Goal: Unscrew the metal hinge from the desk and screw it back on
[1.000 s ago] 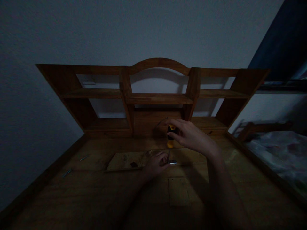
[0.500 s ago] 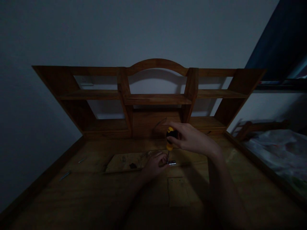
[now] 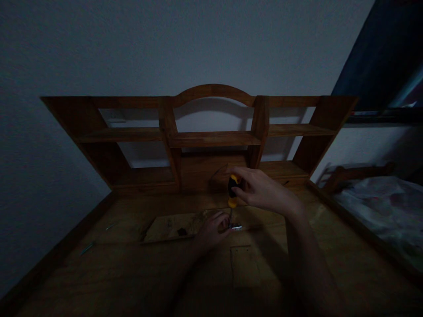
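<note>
The room is dim. My right hand (image 3: 261,190) grips the black and yellow handle of a screwdriver (image 3: 233,191) that stands upright, tip down on a small shiny metal fitting (image 3: 236,227). My left hand (image 3: 211,229) is curled next to the screwdriver's shaft, with its fingers pinched near the tip and the fitting. Both rest at the edge of a pale wooden panel (image 3: 172,226) lying flat on the wooden desk top (image 3: 132,273).
A wooden hutch with shelves (image 3: 211,138) stands against the wall behind. Loose screws (image 3: 86,249) lie on the desk at the left. A square recess (image 3: 244,266) marks the desk near me. A bed with a light cover (image 3: 380,207) is at the right.
The view has drifted slightly. My right hand has turned a little on the screwdriver handle, and the hands stay at the same spot on the fitting.
</note>
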The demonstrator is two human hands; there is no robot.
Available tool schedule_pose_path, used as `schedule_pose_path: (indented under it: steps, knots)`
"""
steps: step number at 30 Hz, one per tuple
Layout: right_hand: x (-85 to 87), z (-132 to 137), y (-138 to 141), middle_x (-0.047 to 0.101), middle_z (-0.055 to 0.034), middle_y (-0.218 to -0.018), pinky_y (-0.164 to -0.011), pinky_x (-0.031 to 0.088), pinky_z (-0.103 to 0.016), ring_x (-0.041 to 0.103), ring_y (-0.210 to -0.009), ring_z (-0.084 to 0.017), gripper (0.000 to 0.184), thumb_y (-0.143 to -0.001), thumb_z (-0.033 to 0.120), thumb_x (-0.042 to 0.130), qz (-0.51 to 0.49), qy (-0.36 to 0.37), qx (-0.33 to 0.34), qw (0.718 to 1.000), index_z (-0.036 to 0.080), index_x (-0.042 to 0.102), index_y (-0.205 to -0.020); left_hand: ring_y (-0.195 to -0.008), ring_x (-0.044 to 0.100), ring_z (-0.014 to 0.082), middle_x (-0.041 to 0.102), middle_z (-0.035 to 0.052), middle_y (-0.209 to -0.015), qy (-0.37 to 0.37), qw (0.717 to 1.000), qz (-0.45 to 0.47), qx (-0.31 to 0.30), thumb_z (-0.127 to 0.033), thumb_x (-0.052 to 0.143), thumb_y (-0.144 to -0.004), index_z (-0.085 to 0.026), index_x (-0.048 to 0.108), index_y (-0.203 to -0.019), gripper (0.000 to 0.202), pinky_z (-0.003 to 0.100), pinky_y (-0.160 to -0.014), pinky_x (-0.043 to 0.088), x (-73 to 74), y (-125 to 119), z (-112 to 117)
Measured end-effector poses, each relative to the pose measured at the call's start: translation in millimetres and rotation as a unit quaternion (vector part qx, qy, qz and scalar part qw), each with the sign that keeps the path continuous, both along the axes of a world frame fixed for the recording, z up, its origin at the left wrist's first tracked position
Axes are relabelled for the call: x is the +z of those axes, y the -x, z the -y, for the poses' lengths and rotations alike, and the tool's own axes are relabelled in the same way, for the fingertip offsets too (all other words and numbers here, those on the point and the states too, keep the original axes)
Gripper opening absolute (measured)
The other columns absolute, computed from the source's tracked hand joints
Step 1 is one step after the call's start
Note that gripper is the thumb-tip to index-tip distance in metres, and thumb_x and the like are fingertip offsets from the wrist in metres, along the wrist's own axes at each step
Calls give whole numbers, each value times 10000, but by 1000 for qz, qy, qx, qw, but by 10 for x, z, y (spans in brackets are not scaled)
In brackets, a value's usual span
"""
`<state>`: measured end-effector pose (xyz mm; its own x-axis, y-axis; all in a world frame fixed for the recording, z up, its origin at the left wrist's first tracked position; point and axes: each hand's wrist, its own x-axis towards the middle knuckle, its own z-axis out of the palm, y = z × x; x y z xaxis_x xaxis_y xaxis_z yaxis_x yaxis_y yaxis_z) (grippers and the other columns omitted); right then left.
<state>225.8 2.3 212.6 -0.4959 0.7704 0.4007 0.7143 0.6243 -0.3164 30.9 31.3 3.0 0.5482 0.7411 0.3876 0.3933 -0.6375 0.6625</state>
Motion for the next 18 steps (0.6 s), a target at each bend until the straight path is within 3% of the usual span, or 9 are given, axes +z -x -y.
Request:
schedule_pose_path:
  steps: [3,8,11,14,18]
  knots:
    - [1,-14,-1,672,-67,-1227,-982,445,-353,634,-1131,-240,315,-969,296,582,8,-6,-5,1000,225,588,-1275,-901,595,176,619,25,-975,-5,1000,-7,1,-275,670,-905,-201,612,-941,100,283,-816,470,-7,7,8]
    - [-20,-33,68,684,-72,-1010,-810,469,-347,663,-906,-237,273,-973,457,592,40,-33,-79,995,201,615,-1066,-886,593,170,612,20,-964,-2,1000,-8,-2,-252,670,-902,-201,619,-970,99,276,-804,465,14,14,14]
    - [-26,-12,87,678,-88,-1133,-886,474,-369,658,-1021,-257,325,-967,453,591,36,-43,-73,996,208,602,-1181,-902,595,183,619,25,-962,-4,1000,-9,0,-270,682,-897,-201,612,-959,116,288,-813,463,29,11,14]
    - [-24,10,71,653,-83,-1246,-983,460,-381,631,-1133,-255,366,-970,334,567,23,-39,-36,998,222,556,-1319,-909,591,193,623,31,-966,-9,1000,-10,7,-281,687,-890,-196,592,-914,130,301,-820,465,36,6,20]
    - [-21,13,57,657,-72,-1230,-972,467,-365,632,-1120,-240,323,-984,290,548,18,-24,-23,999,237,558,-1302,-934,593,199,627,37,-992,-4,1000,-5,9,-270,680,-890,-193,575,-881,131,299,-812,468,33,3,26]
